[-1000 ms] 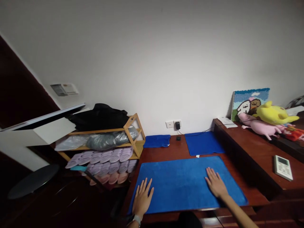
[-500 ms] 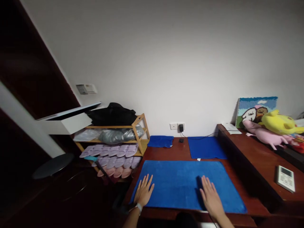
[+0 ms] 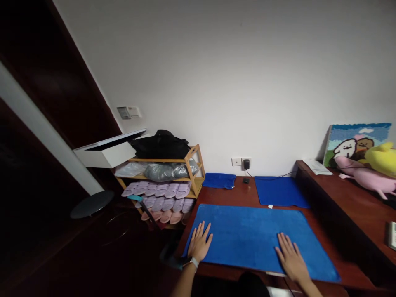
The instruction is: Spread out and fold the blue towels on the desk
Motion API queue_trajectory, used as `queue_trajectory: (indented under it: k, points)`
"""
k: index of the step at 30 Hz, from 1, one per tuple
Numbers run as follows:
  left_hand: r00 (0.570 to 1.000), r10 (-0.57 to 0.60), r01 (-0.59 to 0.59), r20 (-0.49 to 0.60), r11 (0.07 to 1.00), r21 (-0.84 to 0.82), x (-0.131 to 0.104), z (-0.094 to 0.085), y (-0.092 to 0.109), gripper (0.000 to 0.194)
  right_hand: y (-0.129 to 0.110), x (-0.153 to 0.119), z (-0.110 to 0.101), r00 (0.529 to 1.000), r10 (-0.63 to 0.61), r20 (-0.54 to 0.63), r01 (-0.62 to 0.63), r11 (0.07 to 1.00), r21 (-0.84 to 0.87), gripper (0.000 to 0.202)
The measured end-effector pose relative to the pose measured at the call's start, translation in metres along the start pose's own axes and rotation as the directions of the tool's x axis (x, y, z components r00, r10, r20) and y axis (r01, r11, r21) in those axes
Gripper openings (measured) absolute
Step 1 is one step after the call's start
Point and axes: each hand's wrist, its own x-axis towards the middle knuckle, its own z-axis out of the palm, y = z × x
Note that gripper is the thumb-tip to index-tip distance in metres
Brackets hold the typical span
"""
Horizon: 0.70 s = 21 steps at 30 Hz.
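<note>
A large light-blue towel (image 3: pixel 244 231) lies spread out on the dark reddish-brown desk (image 3: pixel 222 197). My left hand (image 3: pixel 200 243) rests on the towel's left part, palm down with the fingers spread; a pale band circles that wrist. On the right part of the same cloth, my right hand (image 3: pixel 292 253) lies flat, fingers stretched out, holding nothing. Behind the big towel sit a folded dark-blue cloth (image 3: pixel 219 180) on the left and a flat dark-blue cloth (image 3: pixel 280 191) on the right, which has a small white tag.
Left of the desk stands a wooden rack (image 3: pixel 198 173) with slippers, plastic-wrapped items and a black bag (image 3: pixel 162 144). A charger (image 3: pixel 246 163) is plugged into the wall. On the raised right side are a pink plush toy (image 3: pixel 361 176), a yellow plush toy (image 3: pixel 380 159) and a picture (image 3: pixel 355 142).
The view has turned left, so the scene sits further right. My right hand has come down flat onto the towel, and the shadow beside it has shrunk. My left hand stays on the towel.
</note>
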Motion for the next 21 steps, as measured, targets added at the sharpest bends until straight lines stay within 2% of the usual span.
queue_trajectory:
  k: [3,5,7,8,9,11,15,18,21]
  points:
    - [1.000,0.009,-0.009,-0.014,1.000,-0.015,0.000,-0.001,0.002,0.056,0.085,-0.015,-0.011,0.986,0.164,-0.028,-0.165,0.986,-0.036,0.079]
    - [1.000,0.011,-0.011,-0.012,1.000,-0.017,-0.001,-0.003,0.003,0.057,0.128,-0.021,-0.019,0.970,0.240,-0.045,-0.242,0.970,-0.040,0.079]
    - [1.000,0.007,-0.007,-0.004,1.000,-0.015,-0.002,-0.004,0.005,0.057,0.150,-0.021,-0.027,0.954,0.293,-0.067,-0.296,0.954,-0.041,0.080]
    - [1.000,0.004,-0.004,0.000,1.000,-0.014,-0.002,-0.005,0.005,0.057,0.151,-0.017,-0.030,0.947,0.310,-0.084,-0.314,0.949,-0.041,0.081]
    - [1.000,0.001,-0.001,0.002,1.000,-0.013,-0.002,-0.005,0.006,0.056,0.144,-0.012,-0.033,0.944,0.314,-0.100,-0.319,0.947,-0.041,0.082]
    - [1.000,-0.001,0.001,0.006,1.000,-0.013,-0.002,-0.007,0.007,0.056,0.111,0.006,-0.037,0.951,0.280,-0.128,-0.288,0.956,-0.048,0.085]
    - [1.000,-0.001,0.001,0.009,1.000,-0.008,-0.002,-0.011,0.009,0.056,-0.002,0.055,-0.037,0.993,0.069,-0.093,-0.072,0.997,-0.029,0.080]
    - [1.000,-0.004,0.004,0.015,1.000,0.001,-0.004,-0.014,0.009,0.056,-0.084,0.090,-0.034,0.997,-0.069,-0.034,0.071,0.996,0.061,0.074]
    - [1.000,0.002,-0.002,0.008,1.000,0.003,-0.006,-0.016,0.009,0.056,-0.139,0.119,-0.028,0.986,-0.163,0.038,0.157,0.980,0.121,0.073]
